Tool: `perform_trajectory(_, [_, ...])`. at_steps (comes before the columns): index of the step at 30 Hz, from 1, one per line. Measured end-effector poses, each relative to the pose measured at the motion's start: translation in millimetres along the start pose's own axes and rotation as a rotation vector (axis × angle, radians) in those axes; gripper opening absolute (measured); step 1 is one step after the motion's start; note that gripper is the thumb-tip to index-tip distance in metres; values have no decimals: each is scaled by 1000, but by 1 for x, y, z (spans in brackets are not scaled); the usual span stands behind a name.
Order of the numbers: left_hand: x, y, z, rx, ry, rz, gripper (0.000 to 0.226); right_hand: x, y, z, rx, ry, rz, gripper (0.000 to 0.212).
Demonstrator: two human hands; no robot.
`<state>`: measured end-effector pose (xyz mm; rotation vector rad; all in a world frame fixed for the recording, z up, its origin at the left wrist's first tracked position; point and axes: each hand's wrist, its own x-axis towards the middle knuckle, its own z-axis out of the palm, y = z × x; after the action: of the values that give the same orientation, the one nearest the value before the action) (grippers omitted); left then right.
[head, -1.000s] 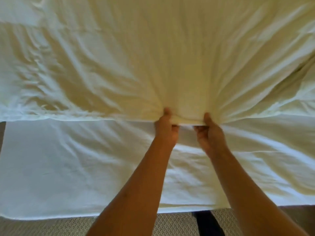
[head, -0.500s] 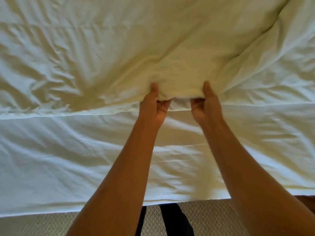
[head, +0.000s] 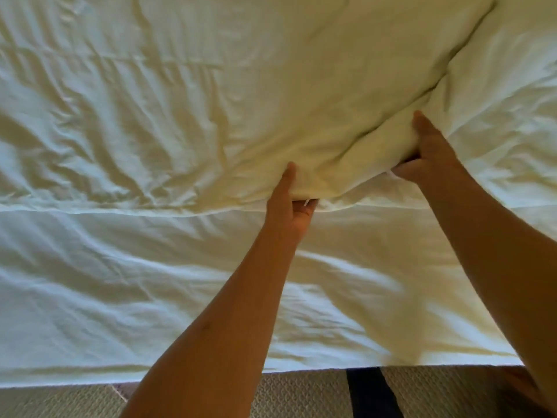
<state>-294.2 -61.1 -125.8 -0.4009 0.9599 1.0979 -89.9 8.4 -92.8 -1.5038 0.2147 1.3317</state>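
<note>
Duvet (head: 271, 101), cream and creased, covers the far part of the white bed sheet (head: 120, 282), its near hem lying about midway to the sheet's near edge. The left hand (head: 287, 209) grasps that hem, thumb on top and fingers curled underneath, while the right hand (head: 434, 158), nearer the right edge, clenches a lifted fold of the same hem. Past the near edge show patterned carpet (head: 301, 393) and a dark trouser leg (head: 370, 393).

Warm, soft light; faint shadows in the fabric folds, slight overall blur, wide-angle bending at frame edges
</note>
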Motion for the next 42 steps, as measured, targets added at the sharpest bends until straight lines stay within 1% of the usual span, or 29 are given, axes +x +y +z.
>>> perform_trajectory(2, [9, -35, 30, -26, 7, 22, 41, 11, -22, 0, -42, -33, 10, 34])
perform_trajectory(4, [20, -77, 47, -37, -2, 39, 39, 24, -17, -25, 7, -127, -13, 17])
perform_trajectory(5, [26, -97, 48, -45, 31, 61, 39, 29, -6, -49, 66, -190, -18, 17])
perform_trajectory(6, [34, -114, 44, -50, 97, 94, 41, 35, 10, -75, 92, -203, 1, 23])
perform_trajectory(8, [50, -137, 28, -60, 253, 178, 46, 43, 32, -125, 59, -164, 71, 32])
perform_trajectory(9, [55, -144, 20, -66, 286, 221, 48, 45, 33, -142, 38, -159, 106, 28])
perform_trajectory(11, [60, -147, 14, -97, 270, 286, 48, 47, 11, -150, -7, -224, 134, 20])
perform_trajectory(12, [60, -149, 16, -109, 252, 297, 46, 49, -11, -146, -15, -248, 122, 25])
perform_trajectory(14, [56, -153, 30, -105, 213, 266, 41, 65, -64, -130, 12, -238, 80, 52])
perform_trajectory(16, [51, -166, 52, -66, 176, 188, 34, 85, -116, -106, -83, -128, 58, 91])
perform_trajectory(17, [48, -176, 65, -44, 168, 154, 32, 99, -133, -97, -213, -58, 38, 99])
perform_trajectory(18, [49, -184, 74, -21, 176, 125, 32, 118, -146, -91, -328, -46, -11, 86])
perform_trajectory(20, [48, -202, 92, -3, 195, 70, 30, 116, -172, -85, -487, -128, -191, 32])
perform_trajectory(21, [47, -207, 99, -17, 170, 50, 26, 104, -178, -79, -547, -105, -234, 23])
perform_trajectory(23, [49, -211, 103, -55, 149, 59, 21, 92, -185, -91, -353, -19, -335, 17])
perform_trajectory(24, [50, -211, 101, -49, 154, 81, 25, 90, -178, -111, -240, 28, -349, 14])
perform_trajectory(26, [52, -212, 92, 15, 207, 77, 43, 79, -141, -167, -197, 99, -256, 21])
perform_trajectory(27, [52, -214, 86, 77, 257, 43, 47, 74, -121, -194, -266, 134, -166, 21])
perform_trajectory(29, [43, -217, 79, 272, 316, -65, 38, 75, -104, -230, -456, 198, -73, 18])
perform_trajectory(30, [37, -218, 77, 400, 321, -122, 33, 83, -109, -238, -550, 215, -105, 18])
perform_trajectory(32, [20, -224, 82, 674, 329, -138, 40, 99, -138, -235, -725, 299, -322, 15])
perform_trajectory(33, [12, -227, 88, 834, 335, -45, 47, 105, -160, -229, -850, 359, -501, 16])
perform_trajectory(34, [10, -229, 92, 1037, 336, 136, 52, 109, -180, -219, -968, 395, -688, 24])
perform_trajectory(35, [15, -232, 99, 1249, 333, 373, 56, 114, -202, -207, -1070, 370, -876, 30])
perform_trajectory(37, [28, -237, 124, 1560, 395, 784, 55, 120, -237, -179, -1254, 200, -1148, 39])
perform_trajectory(38, [39, -240, 142, 1617, 404, 903, 50, 121, -250, -163, -1374, 61, -1219, 45])
perform_trajectory(40, [63, -248, 178, 1647, 328, 971, 33, 122, -270, -136, -1755, -236, -1243, 59])
perform_trajectory(41, [74, -254, 195, 1671, 258, 924, 40, 124, -277, -124, -1986, -371, -1228, 64])
perform_trajectory(42, [85, -261, 211, 1692, 159, 820, 55, 130, -283, -113, -2210, -496, -1174, 67])
